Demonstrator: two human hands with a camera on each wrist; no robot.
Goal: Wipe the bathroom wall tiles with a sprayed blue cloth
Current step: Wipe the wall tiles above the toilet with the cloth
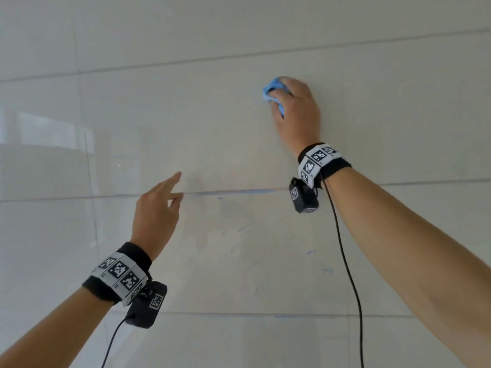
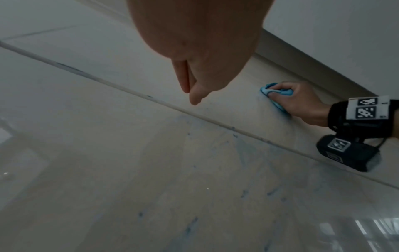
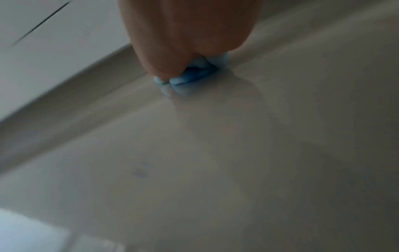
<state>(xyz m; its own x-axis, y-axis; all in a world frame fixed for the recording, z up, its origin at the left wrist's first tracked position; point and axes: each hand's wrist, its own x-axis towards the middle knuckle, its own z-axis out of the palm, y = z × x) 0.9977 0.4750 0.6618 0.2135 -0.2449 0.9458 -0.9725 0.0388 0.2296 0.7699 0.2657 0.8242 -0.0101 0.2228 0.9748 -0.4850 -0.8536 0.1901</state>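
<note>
My right hand (image 1: 295, 107) grips a bunched blue cloth (image 1: 271, 88) and presses it against the pale glossy wall tiles (image 1: 212, 123), high and right of centre. In the left wrist view the cloth (image 2: 270, 88) bulges out between the curled fingers of that hand (image 2: 300, 102). The right wrist view, blurred, has the cloth (image 3: 194, 73) squeezed under the hand and mirrored in the tile. My left hand (image 1: 159, 205) hovers lower left, empty, fingers loosely extended toward the wall; whether they touch it I cannot tell. In its own wrist view the left hand (image 2: 194, 51) holds nothing.
Blue smears and specks mark the grout line (image 1: 239, 192) and the tiles below it (image 1: 310, 252). More blue streaks (image 2: 190, 226) appear on the lower tile. A black cable (image 1: 345, 261) hangs from my right wrist camera. A bright reflection (image 1: 47, 134) lies at the left.
</note>
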